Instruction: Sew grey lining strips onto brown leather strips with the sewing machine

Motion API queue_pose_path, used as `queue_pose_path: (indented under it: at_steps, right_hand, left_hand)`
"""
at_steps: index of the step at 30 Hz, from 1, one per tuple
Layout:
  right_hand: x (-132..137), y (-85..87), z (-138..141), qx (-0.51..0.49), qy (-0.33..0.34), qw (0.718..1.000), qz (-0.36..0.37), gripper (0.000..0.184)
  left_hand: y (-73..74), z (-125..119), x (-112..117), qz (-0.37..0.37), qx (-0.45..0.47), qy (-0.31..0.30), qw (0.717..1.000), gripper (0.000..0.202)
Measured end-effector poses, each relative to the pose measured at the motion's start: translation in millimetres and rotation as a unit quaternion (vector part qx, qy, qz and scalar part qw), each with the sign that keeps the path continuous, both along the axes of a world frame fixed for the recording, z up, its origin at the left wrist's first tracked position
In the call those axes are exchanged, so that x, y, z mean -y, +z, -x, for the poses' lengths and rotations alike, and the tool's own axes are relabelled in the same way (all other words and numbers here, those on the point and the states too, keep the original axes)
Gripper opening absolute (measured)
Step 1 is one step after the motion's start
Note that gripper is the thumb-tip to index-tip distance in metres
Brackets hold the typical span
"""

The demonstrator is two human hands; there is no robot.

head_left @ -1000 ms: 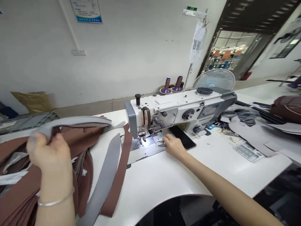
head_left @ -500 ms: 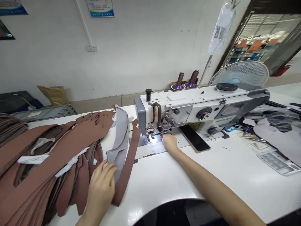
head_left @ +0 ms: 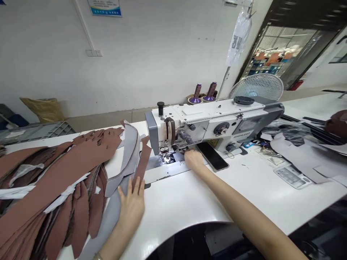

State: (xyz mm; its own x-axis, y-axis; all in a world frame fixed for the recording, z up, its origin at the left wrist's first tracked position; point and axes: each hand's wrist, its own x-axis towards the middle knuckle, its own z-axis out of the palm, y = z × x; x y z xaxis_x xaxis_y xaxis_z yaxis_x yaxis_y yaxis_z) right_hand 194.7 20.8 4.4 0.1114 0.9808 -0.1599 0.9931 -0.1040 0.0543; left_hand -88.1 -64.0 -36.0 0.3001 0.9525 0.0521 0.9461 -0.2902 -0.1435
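My left hand point(head_left: 132, 203) lies flat with its fingers spread. Its fingertips touch a brown strip point(head_left: 142, 164) and the edge of a grey piece point(head_left: 108, 225) beneath. Beside it, a curved grey panel with a stitched edge point(head_left: 129, 153) rests against the brown stack. Under the arm of the sewing machine point(head_left: 202, 126), my right hand point(head_left: 193, 160) is curled, its fingertips hidden. Just left of it is a metal cover plate point(head_left: 179, 156), with a round metal part point(head_left: 167, 159) exposed in the lit gap below the needle area.
A large stack of brown pieces point(head_left: 62, 173) covers the left of the table. Right of my right hand lies a black phone point(head_left: 213, 156). Two thread cones point(head_left: 210, 92) and a fan point(head_left: 257, 86) stand behind the machine. Grey offcuts point(head_left: 298, 153) lie at the right.
My left hand has gone from the curved panel to lying spread on the brown strip. My right hand has shifted slightly right along the machine bed, and the round metal part now shows. The view has turned right.
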Motion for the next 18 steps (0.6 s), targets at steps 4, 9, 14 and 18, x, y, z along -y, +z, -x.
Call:
queue_pose_path:
  at_steps: [4, 9, 14, 18]
  right_hand:
    - [9.8, 2.3, 6.3, -0.051, 0.034, 0.998, 0.008, 0.031]
    - [9.4, 2.7, 13.3, -0.096, 0.057, 0.994, 0.018, 0.035]
    - [-2.2, 2.8, 17.8, -0.104, 0.041, 0.993, 0.031, 0.029]
    - [-6.4, -3.0, 24.3, -0.112, 0.030, 0.993, 0.022, 0.031]
  left_hand:
    - [1.6, 28.6, -5.7, 0.032, -0.025, 0.038, 0.998, 0.067]
    - [20.4, 44.3, -4.5, 0.027, -0.087, 0.033, 0.995, 0.064]
    - [56.1, 0.1, -10.1, 0.055, -0.131, -0.020, 0.990, 0.051]
    - [66.6, -66.5, -23.4, 0.111, -0.068, -0.085, 0.988, 0.044]
